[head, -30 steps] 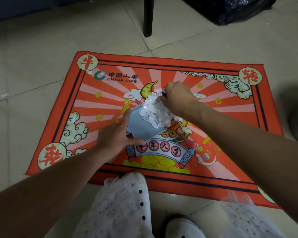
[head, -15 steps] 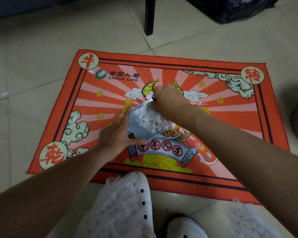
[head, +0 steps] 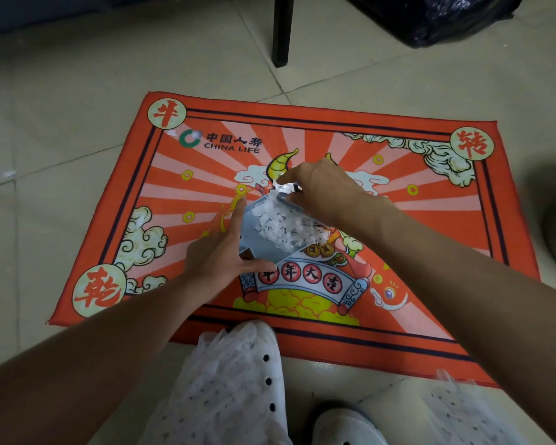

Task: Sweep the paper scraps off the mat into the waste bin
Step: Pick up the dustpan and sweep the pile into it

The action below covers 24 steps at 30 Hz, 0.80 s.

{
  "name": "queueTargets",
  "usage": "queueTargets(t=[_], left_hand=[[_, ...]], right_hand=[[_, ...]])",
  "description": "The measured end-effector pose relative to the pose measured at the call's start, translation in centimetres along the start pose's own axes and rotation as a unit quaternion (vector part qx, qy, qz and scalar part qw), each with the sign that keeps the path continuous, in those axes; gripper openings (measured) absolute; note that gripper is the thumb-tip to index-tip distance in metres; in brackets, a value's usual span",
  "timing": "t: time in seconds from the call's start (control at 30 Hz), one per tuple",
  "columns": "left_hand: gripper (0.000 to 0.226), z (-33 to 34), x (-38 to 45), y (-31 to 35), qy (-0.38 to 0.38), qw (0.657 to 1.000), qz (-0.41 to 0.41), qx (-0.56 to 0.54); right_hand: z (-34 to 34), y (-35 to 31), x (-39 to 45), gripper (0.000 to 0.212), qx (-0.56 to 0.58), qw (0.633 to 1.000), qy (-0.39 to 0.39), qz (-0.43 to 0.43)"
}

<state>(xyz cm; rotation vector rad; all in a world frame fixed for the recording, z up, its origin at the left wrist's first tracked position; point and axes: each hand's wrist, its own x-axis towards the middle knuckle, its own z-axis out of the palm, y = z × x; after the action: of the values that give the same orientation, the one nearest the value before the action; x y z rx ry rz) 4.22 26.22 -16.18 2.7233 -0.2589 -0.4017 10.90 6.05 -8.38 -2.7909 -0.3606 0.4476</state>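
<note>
Left hand (head: 219, 255) grips grey dustpan (head: 264, 242) flat on red mat (head: 430, 220), so scraps slide in. Right hand (head: 321, 191) curled over small tool, detail hidden. Paper scraps (head: 286, 226) piled inside dustpan; few near logo (head: 172, 133).
</note>
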Motion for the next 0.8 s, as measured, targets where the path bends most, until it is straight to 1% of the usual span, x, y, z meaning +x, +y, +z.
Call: queueTargets(t=[0.1,0.23,0.43,0.5,0.57,0.67,0.73,0.8], left_hand=[[0.134,0.1,0.0,-0.3,0.008,1.000,0.009,0.011],[0.133,-0.1,0.1,0.0,-0.002,0.999,-0.006,0.039],[0.131,0.4,0.1,-0.3,0.028,0.999,-0.001,0.018],[0.130,0.8,0.1,-0.5,0.037,0.999,0.005,-0.012],[0.130,1.1,0.0,-0.6,0.037,0.998,0.009,-0.042],[0.129,1.1,-0.6,-0.4,0.037,0.999,-0.005,-0.023],[0.126,0.8,-1.3,-0.1,0.041,0.999,-0.008,-0.009],[0.122,0.7,-1.8,-0.3,0.037,0.999,-0.005,-0.027]], right_hand=[[0.4,-0.3,0.2,0.038,-0.006,1.000,0.001,-0.013],[0.6,-1.2,0.1,0.037,-0.008,1.000,0.003,-0.028],[-0.2,-2.3,-0.4,0.038,0.015,0.999,0.001,-0.031],[-0.8,-2.4,-0.6,0.039,0.023,0.999,-0.001,-0.023],[-1.8,-2.1,-0.8,0.038,0.038,0.999,0.010,-0.019],[-3.9,-1.4,-0.8,0.032,0.066,0.997,0.039,-0.016],[-5.1,-0.5,-0.2,0.029,0.067,0.996,0.062,0.002],[-6.0,0.6,0.4,0.026,0.067,0.994,0.089,0.021]])
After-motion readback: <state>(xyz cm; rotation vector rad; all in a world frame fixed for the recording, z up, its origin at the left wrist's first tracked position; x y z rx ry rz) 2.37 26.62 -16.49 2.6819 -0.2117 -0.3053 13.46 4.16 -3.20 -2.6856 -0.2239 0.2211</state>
